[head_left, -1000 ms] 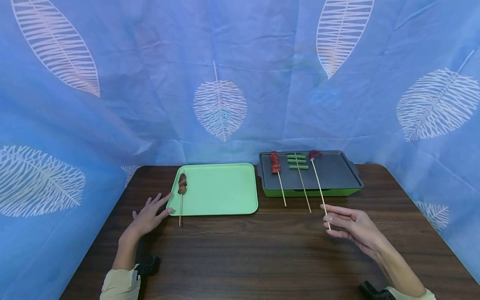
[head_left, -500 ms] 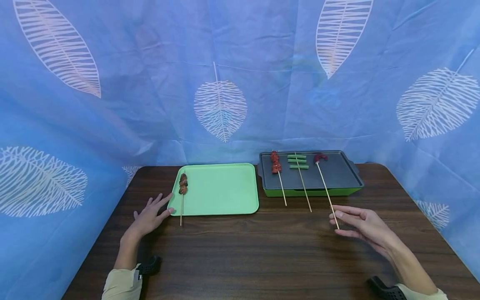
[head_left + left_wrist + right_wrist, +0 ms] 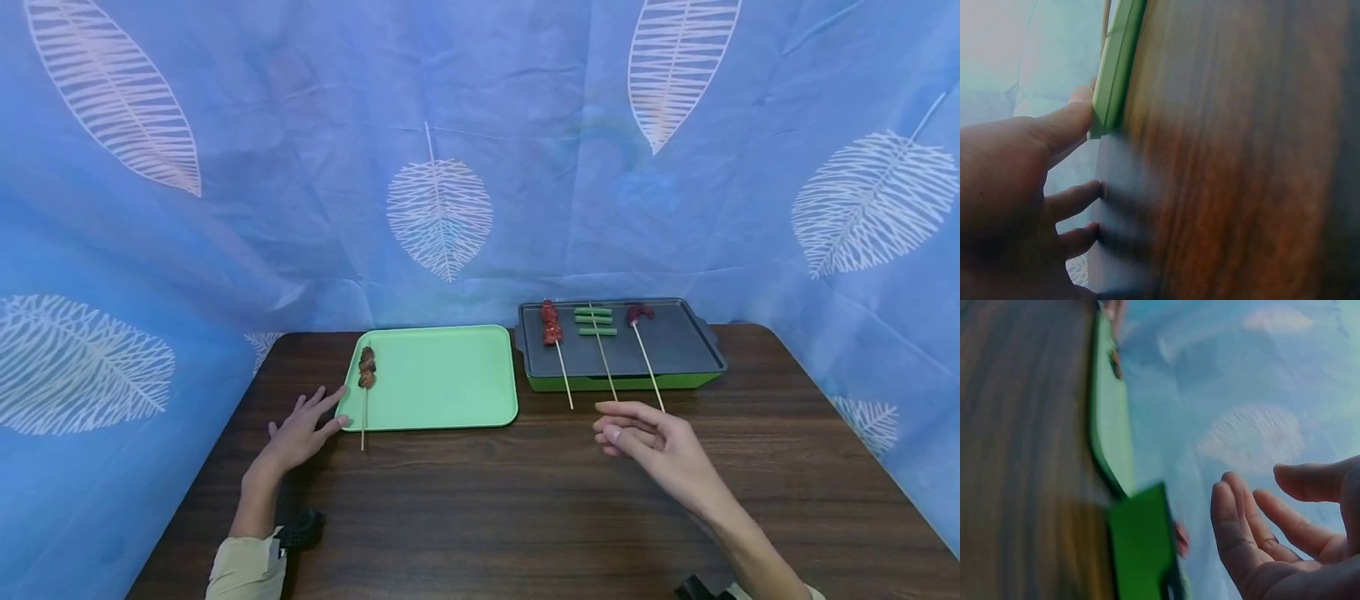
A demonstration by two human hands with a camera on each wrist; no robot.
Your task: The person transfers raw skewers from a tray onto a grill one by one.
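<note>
My left hand lies with spread fingers at the near left corner of a light green tray; the left wrist view shows the thumb touching the tray's rim. One skewer of browned meat chunks lies along the tray's left side. Near the grill's front, my right hand hovers with loosely bent fingers, and the right wrist view shows nothing between thumb and fingers. On the grill lie a red meat skewer, a green vegetable skewer and a skewer with a curled dark red piece.
The skewers' sticks overhang the grill's front edge, and the right hand hides some stick ends. Dark wooden table stretches in front of tray and grill. A blue leaf-print cloth hangs directly behind them.
The right hand set the curled dark red skewer down farther right on the grill, let go of its stick, and moved left towards the green vegetable skewer. The left hand stayed put.
</note>
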